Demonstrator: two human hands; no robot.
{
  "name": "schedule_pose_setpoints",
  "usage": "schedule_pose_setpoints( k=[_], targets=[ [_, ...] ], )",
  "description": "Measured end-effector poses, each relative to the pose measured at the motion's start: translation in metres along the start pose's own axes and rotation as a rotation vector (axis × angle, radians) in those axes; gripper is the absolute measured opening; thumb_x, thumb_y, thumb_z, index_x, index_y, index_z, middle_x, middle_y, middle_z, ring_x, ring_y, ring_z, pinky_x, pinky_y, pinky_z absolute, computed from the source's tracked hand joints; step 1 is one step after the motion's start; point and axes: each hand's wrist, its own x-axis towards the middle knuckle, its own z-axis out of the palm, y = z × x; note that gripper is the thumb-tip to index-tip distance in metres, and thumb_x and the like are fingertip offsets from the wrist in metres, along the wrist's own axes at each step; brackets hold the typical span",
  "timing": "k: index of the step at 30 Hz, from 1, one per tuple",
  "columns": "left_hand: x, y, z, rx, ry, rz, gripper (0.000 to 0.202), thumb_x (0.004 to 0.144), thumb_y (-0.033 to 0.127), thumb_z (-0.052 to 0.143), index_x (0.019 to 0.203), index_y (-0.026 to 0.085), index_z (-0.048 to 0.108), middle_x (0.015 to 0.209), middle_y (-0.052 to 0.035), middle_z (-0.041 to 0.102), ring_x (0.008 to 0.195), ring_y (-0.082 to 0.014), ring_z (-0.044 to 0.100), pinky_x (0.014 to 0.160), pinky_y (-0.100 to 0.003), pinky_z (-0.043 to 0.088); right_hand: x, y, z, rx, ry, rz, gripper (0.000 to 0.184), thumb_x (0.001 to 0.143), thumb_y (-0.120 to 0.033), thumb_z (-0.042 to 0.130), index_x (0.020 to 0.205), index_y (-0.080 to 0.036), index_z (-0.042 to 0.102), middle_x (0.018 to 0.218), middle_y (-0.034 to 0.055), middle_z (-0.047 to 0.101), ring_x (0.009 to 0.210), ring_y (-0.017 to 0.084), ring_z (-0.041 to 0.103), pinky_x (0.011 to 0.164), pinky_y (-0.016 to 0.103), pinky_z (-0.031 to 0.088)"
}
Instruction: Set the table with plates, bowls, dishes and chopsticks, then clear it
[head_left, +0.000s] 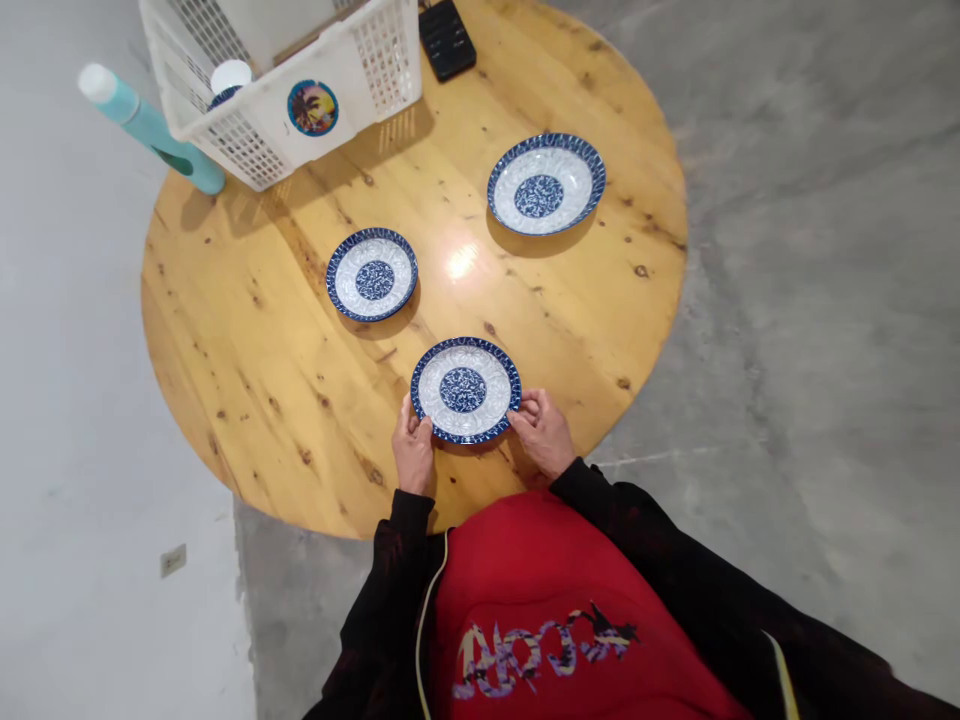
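Observation:
A blue-and-white patterned plate (465, 390) lies near the front edge of the round wooden table (255, 380). My left hand (413, 450) grips its left rim and my right hand (541, 432) grips its right rim, fingers curled on the edge. A second, similar plate (371, 274) rests further back to the left. A larger plate (546, 184) of the same pattern sits at the back right.
A white plastic basket (300, 90) with a round sticker stands at the table's back left, a cup inside it. A teal bottle (150, 128) leans beside the basket. A black remote (446, 38) lies at the back. Grey concrete floor surrounds the table.

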Motion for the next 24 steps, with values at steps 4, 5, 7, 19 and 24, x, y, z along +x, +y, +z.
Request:
schedule_pose_setpoints(
  k=[4, 5, 7, 19, 24],
  targets=[
    [0.003, -0.002, 0.001, -0.002, -0.004, 0.010, 0.075, 0.083, 0.043, 0.074, 0.148, 0.014, 0.050, 0.118, -0.0122, 0.073, 0.107, -0.0235, 0.069, 0.095, -0.036, 0.055, 0.000, -0.001, 0.002, 0.006, 0.004, 0.005, 0.040, 0.074, -0.048, 0.071, 0.097, -0.025, 0.047, 0.087, 0.0037, 0.068, 0.078, 0.021, 0.070, 0.074, 0.036, 0.058],
    [0.004, -0.002, 0.001, 0.001, -0.006, 0.011, 0.076, 0.082, 0.042, 0.074, 0.148, 0.014, 0.050, 0.119, -0.0126, 0.073, 0.106, -0.0235, 0.069, 0.095, -0.036, 0.055, 0.000, -0.002, 0.003, 0.011, 0.009, 0.004, 0.041, 0.074, -0.048, 0.071, 0.097, -0.025, 0.047, 0.088, 0.0041, 0.068, 0.080, 0.021, 0.070, 0.076, 0.037, 0.058],
    [0.006, -0.002, 0.000, 0.006, -0.012, 0.020, 0.076, 0.082, 0.043, 0.074, 0.148, 0.014, 0.050, 0.121, -0.0130, 0.072, 0.105, -0.0228, 0.069, 0.093, -0.035, 0.055, 0.000, -0.004, 0.005, 0.020, 0.015, -0.003, 0.040, 0.073, -0.047, 0.071, 0.096, -0.025, 0.047, 0.089, 0.0045, 0.068, 0.081, 0.021, 0.070, 0.077, 0.037, 0.058],
    [0.014, -0.008, -0.006, 0.109, -0.064, 0.057, 0.073, 0.085, 0.047, 0.071, 0.147, 0.015, 0.051, 0.077, -0.0002, 0.064, 0.069, -0.0139, 0.060, 0.070, -0.027, 0.053, 0.012, -0.014, -0.015, -0.054, -0.024, 0.005, 0.031, 0.073, -0.048, 0.067, 0.088, -0.023, 0.057, 0.084, 0.0039, 0.071, 0.079, 0.022, 0.069, 0.078, 0.039, 0.058],
    [0.015, -0.015, -0.006, 0.115, -0.054, 0.054, 0.069, 0.088, 0.047, 0.069, 0.148, 0.017, 0.051, 0.072, 0.0012, 0.059, 0.065, -0.0132, 0.056, 0.066, -0.027, 0.052, 0.021, -0.015, -0.024, -0.034, -0.040, 0.042, 0.031, 0.066, -0.045, 0.072, 0.083, -0.022, 0.061, 0.074, 0.0016, 0.070, 0.068, 0.020, 0.067, 0.070, 0.038, 0.059]
  ],
)
